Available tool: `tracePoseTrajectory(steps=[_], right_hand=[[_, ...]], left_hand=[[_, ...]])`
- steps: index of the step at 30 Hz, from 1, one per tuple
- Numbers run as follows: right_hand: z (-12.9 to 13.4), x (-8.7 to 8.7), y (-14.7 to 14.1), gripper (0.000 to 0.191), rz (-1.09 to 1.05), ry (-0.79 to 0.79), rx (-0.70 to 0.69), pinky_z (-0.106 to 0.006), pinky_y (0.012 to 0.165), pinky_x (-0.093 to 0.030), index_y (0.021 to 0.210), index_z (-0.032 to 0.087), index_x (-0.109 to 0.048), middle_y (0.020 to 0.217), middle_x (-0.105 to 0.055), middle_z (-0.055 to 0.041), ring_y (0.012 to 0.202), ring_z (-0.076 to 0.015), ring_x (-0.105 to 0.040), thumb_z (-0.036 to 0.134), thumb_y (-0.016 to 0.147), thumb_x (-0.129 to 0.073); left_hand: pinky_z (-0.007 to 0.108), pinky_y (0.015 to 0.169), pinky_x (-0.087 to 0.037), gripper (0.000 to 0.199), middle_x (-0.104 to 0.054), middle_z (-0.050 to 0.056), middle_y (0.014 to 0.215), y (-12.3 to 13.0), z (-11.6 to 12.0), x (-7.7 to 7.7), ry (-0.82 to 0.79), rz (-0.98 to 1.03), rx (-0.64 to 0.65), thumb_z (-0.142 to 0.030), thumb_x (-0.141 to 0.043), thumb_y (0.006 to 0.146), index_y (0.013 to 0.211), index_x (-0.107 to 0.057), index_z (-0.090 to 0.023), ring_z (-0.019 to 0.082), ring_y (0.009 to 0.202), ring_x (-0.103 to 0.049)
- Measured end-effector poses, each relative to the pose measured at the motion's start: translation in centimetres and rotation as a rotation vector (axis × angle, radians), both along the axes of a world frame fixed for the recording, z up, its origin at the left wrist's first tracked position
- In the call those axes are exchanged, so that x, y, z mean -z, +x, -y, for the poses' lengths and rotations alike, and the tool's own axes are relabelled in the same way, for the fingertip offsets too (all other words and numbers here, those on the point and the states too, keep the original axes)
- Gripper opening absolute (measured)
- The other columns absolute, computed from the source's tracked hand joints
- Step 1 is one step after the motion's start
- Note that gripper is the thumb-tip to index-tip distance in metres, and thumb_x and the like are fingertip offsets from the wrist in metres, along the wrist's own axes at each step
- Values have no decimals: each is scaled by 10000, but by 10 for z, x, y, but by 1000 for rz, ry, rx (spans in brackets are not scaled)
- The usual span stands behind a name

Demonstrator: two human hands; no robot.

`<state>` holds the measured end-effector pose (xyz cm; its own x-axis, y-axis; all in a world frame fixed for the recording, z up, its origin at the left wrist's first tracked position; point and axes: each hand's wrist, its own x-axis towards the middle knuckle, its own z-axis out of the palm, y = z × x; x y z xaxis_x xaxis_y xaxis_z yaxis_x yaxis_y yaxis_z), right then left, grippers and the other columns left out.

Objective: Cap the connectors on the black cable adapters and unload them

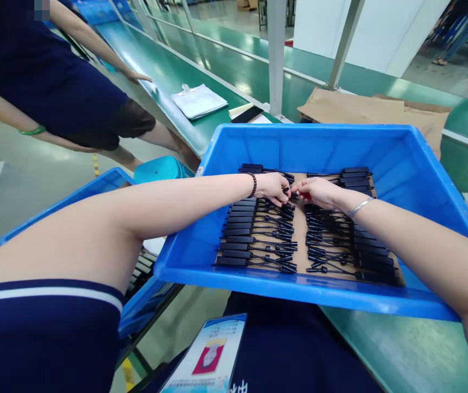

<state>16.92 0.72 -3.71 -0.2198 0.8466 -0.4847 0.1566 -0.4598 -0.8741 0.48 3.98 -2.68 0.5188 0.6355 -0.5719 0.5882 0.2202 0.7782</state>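
Note:
A large blue bin (pixel 315 144) holds two columns of black boxes with short cables, laid on brown cardboard (pixel 300 234). Over the upper part of the left column, my left hand (pixel 273 188) has its fingers closed around a black cable end. My right hand (pixel 318 192) is just to its right, fingertips pinched at the same small black connector area, close to my left fingertips. Boxes in the left column (pixel 236 246) lie side by side with cables pointing to the middle. The right column (pixel 375 256) mirrors them, partly under my right forearm.
Another person (pixel 73 82) stands at the left beside the green bench. A clipboard with papers (pixel 199 101), a phone (pixel 247 114) and brown paper (pixel 360 109) lie behind the bin. A second blue bin (pixel 114 177) and a teal stool (pixel 162 168) are at the left.

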Motion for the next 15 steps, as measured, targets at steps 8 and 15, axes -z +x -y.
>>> tracePoseTrajectory(steps=[8, 15], right_hand=[[4, 1, -3, 173, -1, 66, -23, -161, 473, -352, 698, 127, -524, 600, -501, 10, 484, -42, -420, 72, 861, -502], [6, 9, -8, 134, -9, 118, -74, -150, 463, -321, 768, 127, -554, 603, -478, 15, 495, -40, -401, 98, 881, -487]], left_hand=[[340, 711, -569, 158, -603, 5, 663, -2, 17, -1, 57, -10, -133, -78, -661, 747, 807, -525, -130, 105, 640, -602], [273, 677, -554, 138, -570, 1, 649, 0, 36, 9, 169, 110, -329, 13, -539, 795, 783, -537, -125, 99, 652, -604]])
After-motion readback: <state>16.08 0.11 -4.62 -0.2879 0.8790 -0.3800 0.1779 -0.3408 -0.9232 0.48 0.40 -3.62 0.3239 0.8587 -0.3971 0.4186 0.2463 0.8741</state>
